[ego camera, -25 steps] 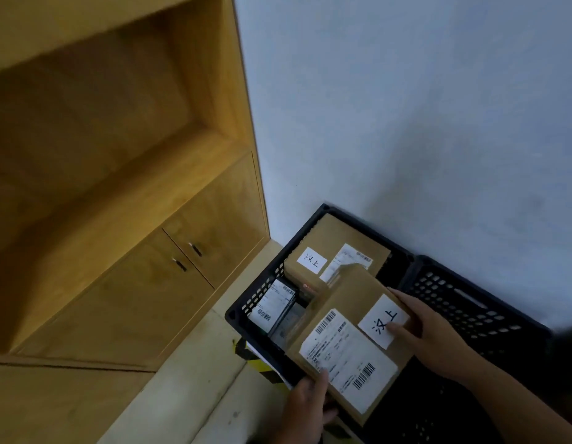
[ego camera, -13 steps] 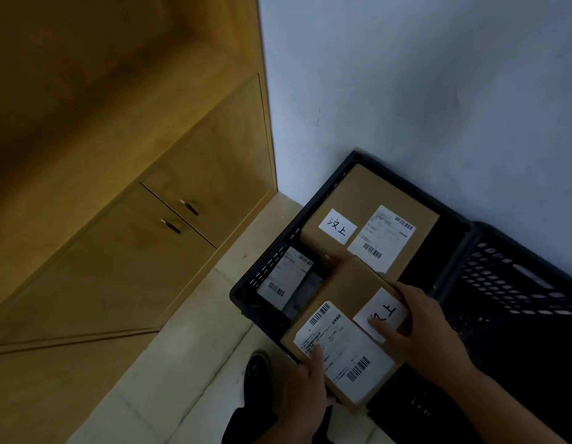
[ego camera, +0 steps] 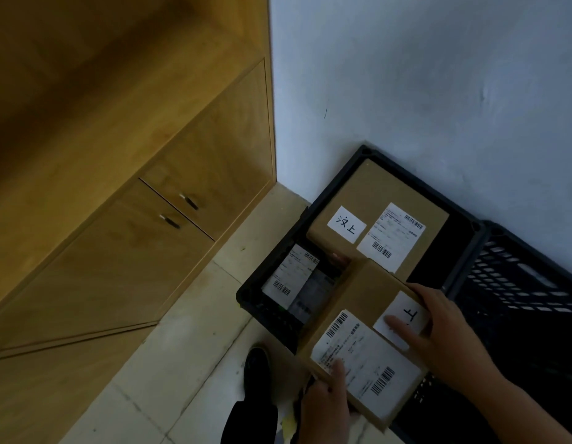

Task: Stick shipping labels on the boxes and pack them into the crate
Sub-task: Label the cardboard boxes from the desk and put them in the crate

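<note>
both hands hold the labelled box (ego camera: 368, 293) over the near end of the black crate (ego camera: 339, 179), the left hand (ego camera: 323, 402) gripping its near edge and the right hand (ego camera: 448, 331) its right side, and its long axis points far, toward the packed box (ego camera: 390, 193).

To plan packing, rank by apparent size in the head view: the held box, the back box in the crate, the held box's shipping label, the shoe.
The held box and the back box: alike; the held one is nearer, so unranked.
Then the held box's shipping label.
Smallest: the shoe.
</note>
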A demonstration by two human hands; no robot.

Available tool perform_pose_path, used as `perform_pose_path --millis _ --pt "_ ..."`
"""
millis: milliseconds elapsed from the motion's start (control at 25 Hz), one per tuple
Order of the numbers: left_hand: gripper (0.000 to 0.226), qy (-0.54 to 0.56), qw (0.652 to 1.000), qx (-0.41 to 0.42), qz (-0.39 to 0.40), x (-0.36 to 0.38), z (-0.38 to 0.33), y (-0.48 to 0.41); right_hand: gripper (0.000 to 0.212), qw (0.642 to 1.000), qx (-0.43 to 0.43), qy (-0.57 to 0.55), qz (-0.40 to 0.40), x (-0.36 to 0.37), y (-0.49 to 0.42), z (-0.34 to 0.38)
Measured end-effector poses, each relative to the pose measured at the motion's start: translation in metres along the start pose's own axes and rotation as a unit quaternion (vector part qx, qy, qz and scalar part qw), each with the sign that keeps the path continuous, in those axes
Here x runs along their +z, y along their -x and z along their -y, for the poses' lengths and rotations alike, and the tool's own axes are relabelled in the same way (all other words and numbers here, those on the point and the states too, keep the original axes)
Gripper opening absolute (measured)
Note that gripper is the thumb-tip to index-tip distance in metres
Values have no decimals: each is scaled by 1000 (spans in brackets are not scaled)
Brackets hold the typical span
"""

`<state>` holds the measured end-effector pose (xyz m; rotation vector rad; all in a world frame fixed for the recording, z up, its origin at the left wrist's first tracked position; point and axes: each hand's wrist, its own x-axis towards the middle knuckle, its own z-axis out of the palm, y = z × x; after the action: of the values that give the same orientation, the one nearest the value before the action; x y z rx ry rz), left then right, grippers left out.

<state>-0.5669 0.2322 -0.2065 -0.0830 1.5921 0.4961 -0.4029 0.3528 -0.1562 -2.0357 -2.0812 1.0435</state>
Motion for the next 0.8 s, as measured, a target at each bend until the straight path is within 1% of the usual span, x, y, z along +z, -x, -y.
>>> perform_pose_path --millis 40,80,160,200,240,280,360,400,440,560,640,760,800 --pt "40 3 1000 -2 -4 2 3 1 71 1000 -1 3 2 -4 -1 1" --pt "59 -3 1000 -4 -4 3 5 3 72 1000 -1 5 5 -6 -2 2" --pt "120 -37 999 17 -7 -1 11 4 74 1000 -1 3 7 -9 -3 4" --pt "135 -56 998 27 -10 -2 13 5 74 1000 0 2 9 -10 -4 5" --pt "131 -58 998 24 -8 -1 10 8 73 1000 1 -1 9 -10 -4 6" --pt "111 -55 998 20 -13 0 5 11 72 1000 0 -7 7 -11 -4 6" --pt "53 -45 997 33 -58 3 -6 17 67 1000 6 -30 -2 -13 -4 5" --pt "32 -41 996 42 -74 3 -12 21 64 999 15 -44 -8 -15 -3 4" --pt "26 -42 995 50 -79 4 -18 25 62 998 25 -56 -13 -17 -1 3" --pt "35 -66 991 68 -90 0 -31 37 62 996 46 -79 -24 -25 3 2" --pt "40 -113 987 72 -92 0 -39 42 63 994 53 -92 -34 -32 4 1" --pt "43 -163 979 72 -102 7 -40 45 62 994 61 -86 -33 -40 6 -3" --pt "44 -178 973 93 -113 5 -38 45 62 994 65 -78 -30 -42 7 -5"
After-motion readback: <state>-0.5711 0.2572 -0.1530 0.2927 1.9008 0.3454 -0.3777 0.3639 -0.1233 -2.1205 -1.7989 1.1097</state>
